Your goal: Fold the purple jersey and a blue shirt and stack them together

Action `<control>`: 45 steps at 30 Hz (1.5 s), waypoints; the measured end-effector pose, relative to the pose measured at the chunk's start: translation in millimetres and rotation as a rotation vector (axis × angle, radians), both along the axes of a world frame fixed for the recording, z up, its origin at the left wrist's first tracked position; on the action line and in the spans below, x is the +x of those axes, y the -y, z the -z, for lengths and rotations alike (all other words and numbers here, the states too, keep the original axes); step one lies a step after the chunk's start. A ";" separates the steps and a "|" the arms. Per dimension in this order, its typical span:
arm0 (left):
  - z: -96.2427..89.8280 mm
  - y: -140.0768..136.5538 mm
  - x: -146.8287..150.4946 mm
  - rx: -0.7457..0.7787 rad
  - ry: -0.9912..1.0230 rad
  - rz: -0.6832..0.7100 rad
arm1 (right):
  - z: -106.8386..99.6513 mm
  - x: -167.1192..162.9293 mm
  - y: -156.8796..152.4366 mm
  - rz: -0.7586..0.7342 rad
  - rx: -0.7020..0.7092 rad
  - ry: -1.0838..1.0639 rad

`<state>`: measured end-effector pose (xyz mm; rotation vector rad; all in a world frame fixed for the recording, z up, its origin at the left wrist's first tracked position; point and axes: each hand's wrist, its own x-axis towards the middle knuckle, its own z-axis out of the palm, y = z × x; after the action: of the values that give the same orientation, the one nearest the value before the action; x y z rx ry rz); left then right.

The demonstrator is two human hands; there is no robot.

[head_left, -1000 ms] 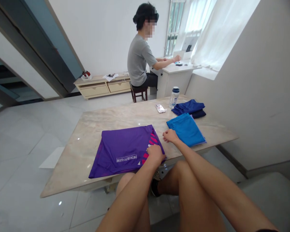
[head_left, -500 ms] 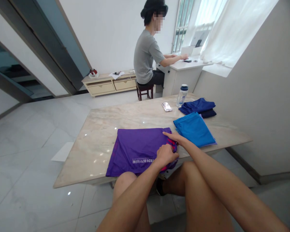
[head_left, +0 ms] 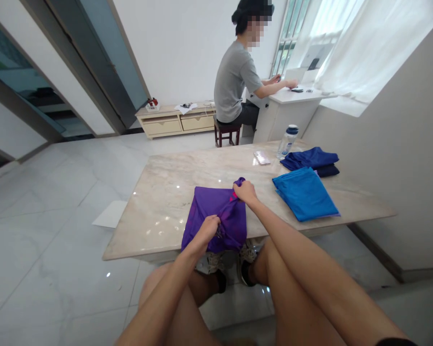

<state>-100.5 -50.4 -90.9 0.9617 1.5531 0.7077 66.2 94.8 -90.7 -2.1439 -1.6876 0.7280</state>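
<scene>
the purple shirt (head_left: pixel 216 216) lies on the near edge of the stone bench (head_left: pixel 166 192), folded over on itself, with a bit hanging off the edge. the left hand (head_left: pixel 208 229) is clenched on the near part of the shirt, close to the bench edge. the right hand (head_left: pixel 244 191) pinches the far corner of the shirt and holds it up a little – some pink shows there. both hands grip the same shirt, one near and one far.

just to the right lies a folded light blue cloth (head_left: pixel 305 193), flat on the bench and apart from the purple shirt. behind it sits a dark blue cloth (head_left: pixel 310 160), folded too. a clear water bottle (head_left: pixel 287 141) with a dark cap stands upright near the dark blue cloth, and a phone (head_left: pixel 261 157) lies flat next to the bottle.

further back another person (head_left: pixel 238 86) in a grey top sits on a small stool at a white desk (head_left: pixel 288 108) by the window – their hands are on the desk. a low drawer unit (head_left: pixel 176 120) stands by the wall
</scene>
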 end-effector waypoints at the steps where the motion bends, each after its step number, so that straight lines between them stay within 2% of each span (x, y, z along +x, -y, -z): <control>1: 2.7 4.1 -10.1 0.000 0.005 -0.033 | 0.2 -13.7 0.3 -0.019 -0.004 -0.014; 4: 13.2 10.1 -30.8 0.040 0.013 -0.082 | 1.4 -49.0 1.8 -0.068 -0.013 -0.047; 9: 34.0 11.4 -50.9 0.024 0.003 -0.052 | 6.8 -84.1 4.3 -0.092 -0.029 -0.040; 13: 41.8 16.6 -70.3 -0.003 0.000 -0.040 | 12.5 -95.4 3.9 -0.104 -0.040 -0.052; 18: 41.0 25.5 -96.1 0.046 0.015 -0.112 | 15.7 -99.5 3.4 -0.126 -0.042 -0.127; 23: 41.8 30.9 -118.2 -0.045 0.073 -0.111 | 18.2 -105.4 6.0 -0.268 -0.092 -0.333; 27: 46.0 25.2 -134.6 -0.089 -0.083 -0.008 | 18.9 -95.8 4.4 -0.306 -0.094 -0.401; 30: 50.6 18.0 -143.4 -0.057 -0.281 0.065 | 18.3 -75.6 2.8 -0.283 -0.105 -0.356; 34: 52.1 17.3 -154.5 -0.043 -0.415 0.162 | 18.4 -45.0 1.7 -0.251 -0.128 -0.266; 36: 50.1 19.8 -160.4 -0.059 -0.600 0.262 | 19.9 -31.9 0.2 -0.224 -0.154 -0.217; 38: 47.0 18.9 -163.5 -0.071 -0.804 0.292 | 22.4 -21.1 -1.8 -0.188 -0.211 -0.171; 40: 43.7 10.8 -160.6 -0.027 -0.864 0.208 | 25.9 -12.5 -3.2 -0.153 -0.301 -0.138; 43: 41.5 -13.8 -144.5 0.084 -0.614 -0.010 | 32.5 -3.7 -2.1 -0.108 -0.458 -0.149; 45: 43.1 -32.3 -130.9 0.093 -0.439 -0.120 | 37.5 -0.1 0.8 -0.052 -0.544 -0.235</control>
<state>-231.4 -18.1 -134.1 1.1546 1.9885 0.6871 66.2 94.0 -128.3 -2.2276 -1.5490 1.5355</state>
